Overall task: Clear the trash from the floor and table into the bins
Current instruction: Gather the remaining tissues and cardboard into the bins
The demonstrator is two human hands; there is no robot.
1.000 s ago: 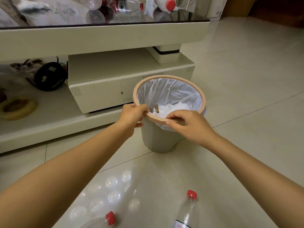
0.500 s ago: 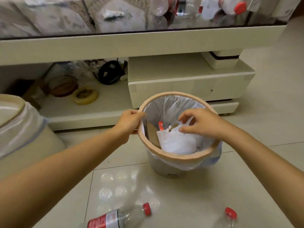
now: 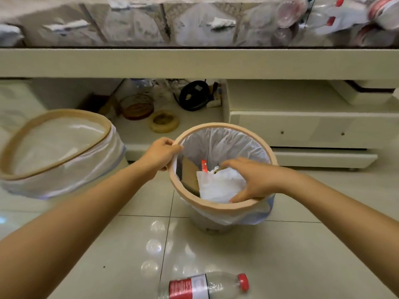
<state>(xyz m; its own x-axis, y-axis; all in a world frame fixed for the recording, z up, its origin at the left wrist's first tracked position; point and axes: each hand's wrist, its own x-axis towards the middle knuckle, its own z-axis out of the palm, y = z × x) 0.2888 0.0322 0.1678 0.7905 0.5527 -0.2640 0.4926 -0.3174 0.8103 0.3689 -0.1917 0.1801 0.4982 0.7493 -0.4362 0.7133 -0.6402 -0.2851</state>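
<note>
A small bin with a tan rim [image 3: 226, 207] and a white liner stands on the tiled floor in front of the low table. My left hand [image 3: 160, 155] grips the rim on its left side. My right hand [image 3: 252, 180] reaches inside the bin, fingers spread and relaxed over a crumpled white bag [image 3: 216, 186]. Beside the bag lie a piece of cardboard [image 3: 190, 175] and a red wrapper [image 3: 204, 166]. A clear plastic bottle with a red cap and label [image 3: 207, 287] lies on the floor near me.
A second, larger lined bin [image 3: 64, 113] stands to the left. The glass table top [image 3: 194, 61] carries bottles [image 3: 323, 20] at the right and a crumpled tissue [image 3: 222, 22]. The lower shelf holds a tape roll [image 3: 164, 124] and a black cable coil [image 3: 194, 96].
My right hand left the bin's near rim and went inside over the white bag. My left hand keeps its grip. The view swung left, bringing the second bin in.
</note>
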